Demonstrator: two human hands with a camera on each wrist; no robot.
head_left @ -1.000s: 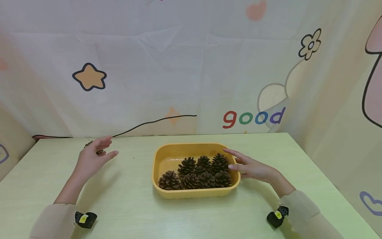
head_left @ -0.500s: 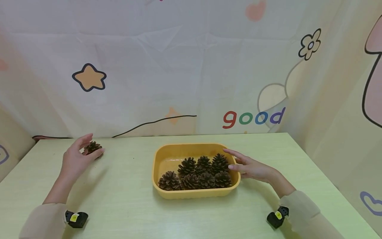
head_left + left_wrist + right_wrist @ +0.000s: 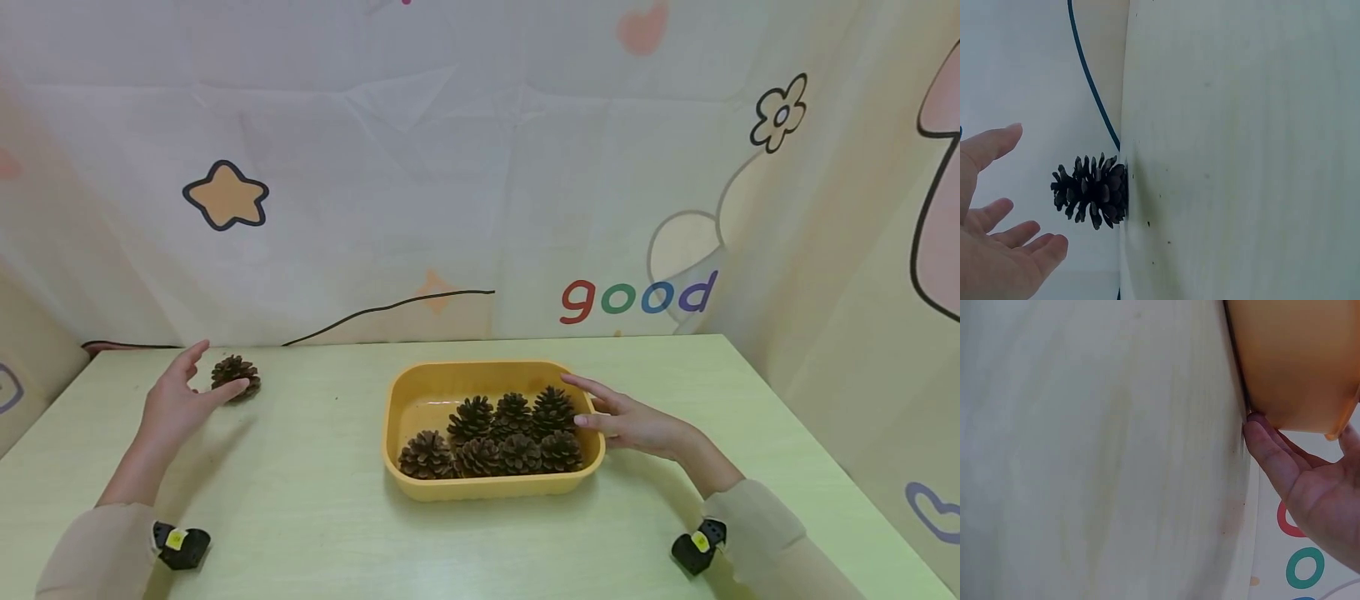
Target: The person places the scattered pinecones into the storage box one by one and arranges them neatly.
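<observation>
In the head view a brown pine cone (image 3: 243, 372) stands at the far left of the table. My left hand (image 3: 174, 408) is just left of it, thumb and fingers spread apart. The left wrist view shows a gap between the left hand (image 3: 1004, 256) and the pine cone (image 3: 1088, 190). Mid-table stands a yellow plastic tub (image 3: 487, 486) with several pine cones (image 3: 517, 450) inside, gathered toward its right and front. My right hand (image 3: 637, 423) grips the tub's right end, thumb over the rim; in the right wrist view its fingers (image 3: 1272, 456) touch the outer wall.
The pale green table (image 3: 315, 533) ends at the back against a printed cloth (image 3: 360, 200), which also runs along the right side. Black cameras are strapped at both wrists, the left camera (image 3: 182, 546) and the right camera (image 3: 697, 547).
My left hand has set the pine cone down on the table, let go, and drawn back left with its fingers spread. The right hand and the tub have stayed put.
</observation>
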